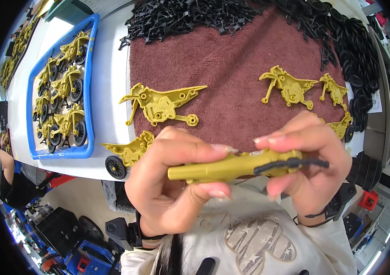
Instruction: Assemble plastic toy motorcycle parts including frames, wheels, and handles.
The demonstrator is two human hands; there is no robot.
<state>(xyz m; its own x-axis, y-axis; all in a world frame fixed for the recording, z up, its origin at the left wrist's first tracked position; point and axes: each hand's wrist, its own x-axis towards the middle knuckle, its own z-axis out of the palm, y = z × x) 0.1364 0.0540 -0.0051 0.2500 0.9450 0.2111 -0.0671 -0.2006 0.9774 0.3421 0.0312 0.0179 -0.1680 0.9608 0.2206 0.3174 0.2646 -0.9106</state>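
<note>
At ten o'clock, a blue tray (pixel 91 59) rests on the white desk (pixel 112 68), holding rows of yellow toy motorcycles (pixel 69 85) with black spoked wheels. Between eight and nine o'clock, nearer the middle, lies a yellow half-shell with a black wheel (pixel 115 167) at its lower left; the left hand hides part of that shell. A black wrist device (pixel 124 231) sits at seven o'clock. Close to the centre at ten o'clock, another half-shell (pixel 158 107) lies with its ribbed inner face up.

The left hand (pixel 167 178), at seven o'clock, is clamped on the tapered end of a yellow motorcycle body (pixel 218 170), one digit along the top and another beneath. At twelve o'clock, a heap of small black parts (pixel 186 20) covers the far edge of a maroon towel (pixel 231 68). The body is held level just below the centre, above the desk, running from seven o'clock to past four, with a black bar-shaped piece (pixel 291 163) across its right end.

The right hand (pixel 316 158), at three o'clock, is clamped on that end, with fingertips above and below. Two yellow shells (pixel 291 89) lie at two o'clock on the towel; beyond them is a pile of black wheels (pixel 356 64).
</note>
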